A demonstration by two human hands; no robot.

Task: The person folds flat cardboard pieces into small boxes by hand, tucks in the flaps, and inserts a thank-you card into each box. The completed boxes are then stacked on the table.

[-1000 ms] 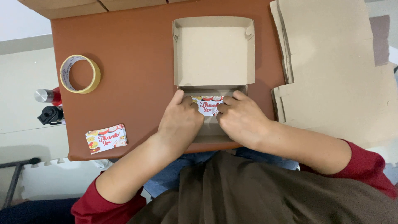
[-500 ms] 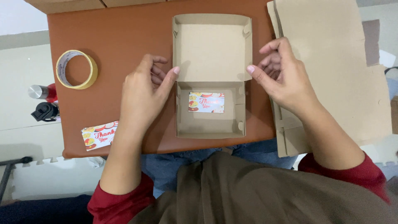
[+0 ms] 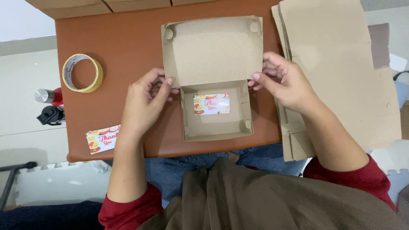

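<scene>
Brown tabletop [image 3: 128,38], pale floor beyond. Left hand [image 3: 142,104] and right hand [image 3: 285,81] pinch the open cardboard box [image 3: 215,64] at its hinge sides; printed card [image 3: 211,104] lies inside. Tape roll [image 3: 82,73] far left; flat cardboard stack [image 3: 341,64] right.

The person wears a dark red long-sleeved top, its sleeves [image 3: 128,208] pushed up past the elbows so both forearms are bare. The left hand [image 3: 142,104] and the right hand [image 3: 287,83] are bare too, with no rings, watch or gloves visible, and the nails are short and plain. A dark olive-brown cloth [image 3: 264,196] drapes over the lap, and blue denim jeans [image 3: 179,166] show just above its edge.
</scene>
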